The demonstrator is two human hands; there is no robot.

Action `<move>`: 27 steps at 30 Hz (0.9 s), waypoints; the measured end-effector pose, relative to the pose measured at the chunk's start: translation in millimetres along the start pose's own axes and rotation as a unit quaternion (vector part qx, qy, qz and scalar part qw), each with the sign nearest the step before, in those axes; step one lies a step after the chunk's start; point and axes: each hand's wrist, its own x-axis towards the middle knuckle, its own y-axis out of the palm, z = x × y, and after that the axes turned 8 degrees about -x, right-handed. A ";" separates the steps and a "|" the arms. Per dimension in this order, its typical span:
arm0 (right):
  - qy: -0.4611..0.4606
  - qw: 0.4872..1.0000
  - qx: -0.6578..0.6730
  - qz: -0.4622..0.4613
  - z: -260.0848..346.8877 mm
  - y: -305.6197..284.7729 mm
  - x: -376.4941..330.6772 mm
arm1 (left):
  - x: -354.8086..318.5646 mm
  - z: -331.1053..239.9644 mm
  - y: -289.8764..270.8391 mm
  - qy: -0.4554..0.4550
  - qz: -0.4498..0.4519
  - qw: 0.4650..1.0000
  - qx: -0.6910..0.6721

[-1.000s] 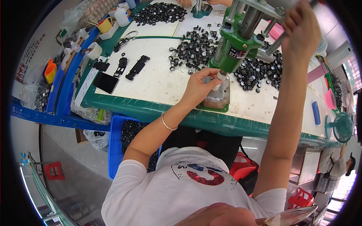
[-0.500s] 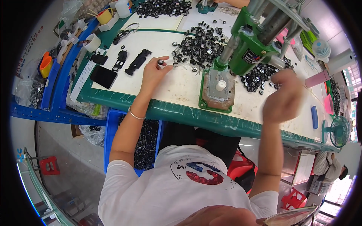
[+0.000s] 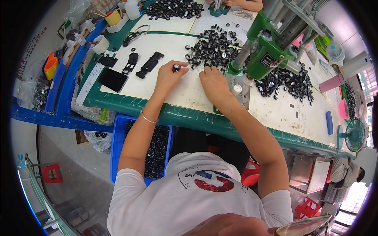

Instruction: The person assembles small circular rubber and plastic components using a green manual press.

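Between the fingers of my left hand [image 3: 168, 80] is a small black toy wheel [image 3: 176, 68] with a silvery hub. My right hand [image 3: 214, 83] is close by on the right, its fingers bent together at the near edge of a heap of black wheels on thin axles [image 3: 214, 49]. Whatever those fingertips pinch is too small to make out. Just right of that hand stands a green hand press [image 3: 263, 59], and my wrist hides part of its base plate. A white round peg [image 3: 236, 89] sits on the plate.
Loose black wheels [image 3: 285, 84] lie right of the press. Black toy chassis [image 3: 149, 65] and a dark phone [image 3: 113, 80] are at left. Below the table edge is a blue bin [image 3: 115, 157] of small dark parts. Across the table, another person's hand [image 3: 232, 2] is near a small press.
My right hand has swung left from beyond the press, over the loose wheels, to beside my left hand. The left hand still holds the wheel.
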 end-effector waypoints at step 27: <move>0.076 0.919 0.283 -0.263 -37.6 -43.4 -104.7 | -22.7 -50.6 60.7 -0.045 0.148 0.937 -0.314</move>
